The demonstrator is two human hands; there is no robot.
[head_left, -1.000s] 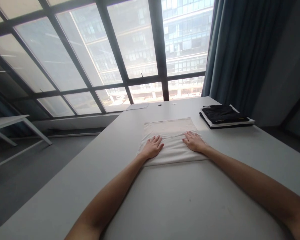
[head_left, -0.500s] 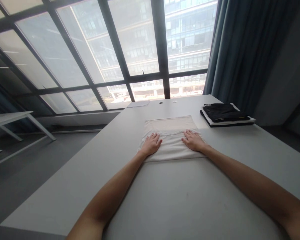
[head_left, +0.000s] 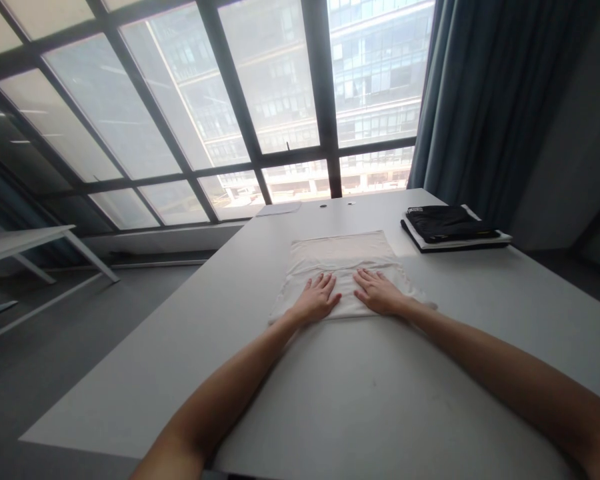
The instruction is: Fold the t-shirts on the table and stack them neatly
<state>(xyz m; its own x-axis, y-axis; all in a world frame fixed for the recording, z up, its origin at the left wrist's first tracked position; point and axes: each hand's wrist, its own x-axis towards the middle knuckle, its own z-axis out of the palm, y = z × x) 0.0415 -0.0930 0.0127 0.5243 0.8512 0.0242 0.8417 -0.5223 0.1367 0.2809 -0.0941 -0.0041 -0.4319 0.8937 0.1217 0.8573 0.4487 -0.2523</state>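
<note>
White worktop [head_left: 175,360] before wide windows [head_left: 280,87], with a pale cloth [head_left: 340,247] under two hands.

Cloth lies flat mid-worktop, wrinkled across its middle, its near part beneath the palms; left hand [head_left: 317,299] and right hand [head_left: 379,293] rest on it palm down, fingers stretched out and slightly apart, a strip of fabric showing between the two hands. Farther right sits a folded stack [head_left: 450,227], black on top with white and black layers below. At the far left edge is a thin pale sheet [head_left: 279,209]; a blue-grey curtain [head_left: 455,107] hangs far right, and another white table [head_left: 25,241] stands left.
</note>
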